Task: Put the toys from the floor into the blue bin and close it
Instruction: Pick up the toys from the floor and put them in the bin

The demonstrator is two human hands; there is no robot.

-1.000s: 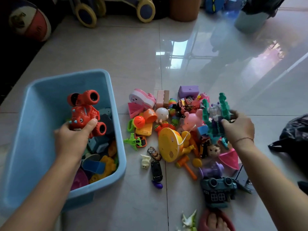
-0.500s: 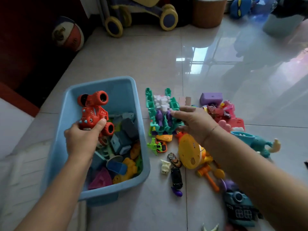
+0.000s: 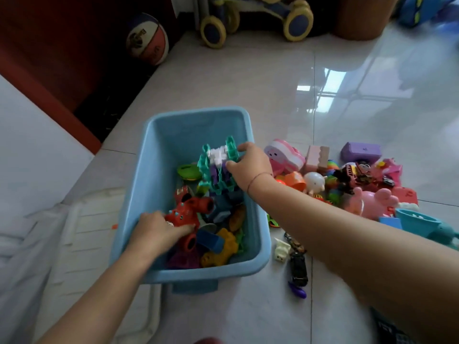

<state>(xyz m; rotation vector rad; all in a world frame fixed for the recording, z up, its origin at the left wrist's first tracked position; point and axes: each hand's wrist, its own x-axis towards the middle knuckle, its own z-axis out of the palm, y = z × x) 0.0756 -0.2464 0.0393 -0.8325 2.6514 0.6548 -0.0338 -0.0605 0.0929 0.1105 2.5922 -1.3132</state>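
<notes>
Glossy pale floor tiles in the head view, with a basketball and a wheeled ride-on toy well beyond the blue bin. Bin open, part-filled with toys, no lid clearly seen. Left hand low inside the bin at its near-left side, grip closed on the red monster truck, now resting among the toys there. Right hand over the bin's right rim, grip clamped on a green, white and purple block assembly, held inside the bin above the pile. To the right of the bin, still on the floor: pink toys, a purple block, a pink pig, small cars. Step in hand, judging by this: dropping both items in. Next move likely calls for loosening both grips, then reaching right of the bin for more.
</notes>
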